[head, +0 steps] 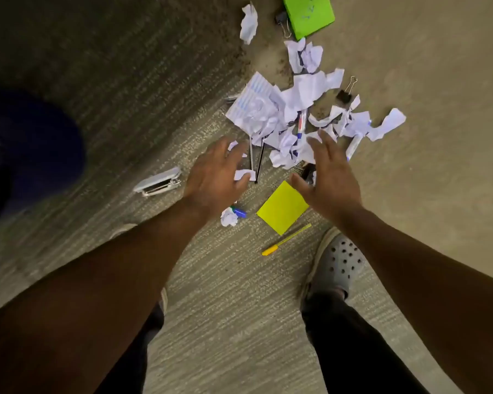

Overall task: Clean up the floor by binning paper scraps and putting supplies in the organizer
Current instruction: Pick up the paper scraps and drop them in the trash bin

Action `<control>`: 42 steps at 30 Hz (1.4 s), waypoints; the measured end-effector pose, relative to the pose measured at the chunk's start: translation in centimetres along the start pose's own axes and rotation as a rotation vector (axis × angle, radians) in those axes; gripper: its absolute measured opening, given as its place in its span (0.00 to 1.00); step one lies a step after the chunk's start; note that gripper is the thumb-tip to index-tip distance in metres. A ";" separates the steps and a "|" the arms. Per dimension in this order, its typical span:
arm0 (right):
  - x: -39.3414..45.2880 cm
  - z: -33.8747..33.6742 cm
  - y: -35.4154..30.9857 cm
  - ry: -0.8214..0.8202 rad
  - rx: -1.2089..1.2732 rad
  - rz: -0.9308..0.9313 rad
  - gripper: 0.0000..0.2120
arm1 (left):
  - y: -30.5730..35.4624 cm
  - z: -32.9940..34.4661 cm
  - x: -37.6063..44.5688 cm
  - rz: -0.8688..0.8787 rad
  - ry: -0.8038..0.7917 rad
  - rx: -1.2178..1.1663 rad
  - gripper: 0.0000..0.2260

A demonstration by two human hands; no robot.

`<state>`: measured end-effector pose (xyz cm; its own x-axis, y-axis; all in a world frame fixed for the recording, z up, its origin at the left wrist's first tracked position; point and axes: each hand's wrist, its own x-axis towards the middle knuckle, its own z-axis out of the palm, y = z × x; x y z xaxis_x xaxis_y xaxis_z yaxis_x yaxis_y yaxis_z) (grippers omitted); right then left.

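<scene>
- Left hand [214, 177]: stretched out above the carpet floor [225, 294], fingers straight and loosely spread, grip wide, nothing held; small white scrap [244, 174] showing just past the fingertips.
- Right hand [329, 180]: stretched out beside the left, fingers straight and spread, grip wide, nothing held.
- Paper scraps [285, 109]: crumpled white heap on the floor just beyond both hands; more pieces [248, 22] lying apart farther off.
- Markers [302, 123]: among the heap, partly covered by paper.
- Black pens [259, 163]: at the near edge of the heap, between the two hands.
- Stapler [158, 183]: grey, on the floor left of the left hand.
- Yellow sticky pad [282, 207]: flat on the floor below the right hand.
- Yellow pen [286, 239]: just beside the pad, nearer the feet.
- Small paper ball [228, 217]: touching a blue cap [239, 212], under the left wrist.
- Binder clips [345, 93]: one right of the heap, another [281, 18] against the green pad [308, 14] at the top edge.
- Grey clog [336, 263]: on the right foot, near the yellow pen.
</scene>
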<state>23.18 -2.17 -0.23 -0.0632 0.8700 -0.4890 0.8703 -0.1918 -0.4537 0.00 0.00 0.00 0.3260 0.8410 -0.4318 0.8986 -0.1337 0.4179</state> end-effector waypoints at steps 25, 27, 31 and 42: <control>11.2 -3.0 -1.8 0.226 -0.031 0.097 0.18 | 2.0 -0.1 8.4 -0.239 0.156 -0.281 0.08; 10.1 -4.2 -1.9 0.299 0.022 0.152 0.14 | 2.5 -0.9 7.0 -0.389 0.197 -0.487 0.05; 6.4 -6.4 -3.6 0.335 0.163 0.250 0.11 | 3.3 -3.7 2.8 -0.679 0.152 -0.982 0.05; -3.4 -8.5 -27.2 0.188 0.549 0.002 0.05 | -0.2 -21.1 -11.6 -0.625 0.644 -0.860 0.11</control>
<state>3.87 3.96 20.08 0.0697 0.9256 -0.3720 0.4860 -0.3572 -0.7977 -10.18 1.37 21.79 -0.5102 0.7733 -0.3763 0.2849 0.5648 0.7745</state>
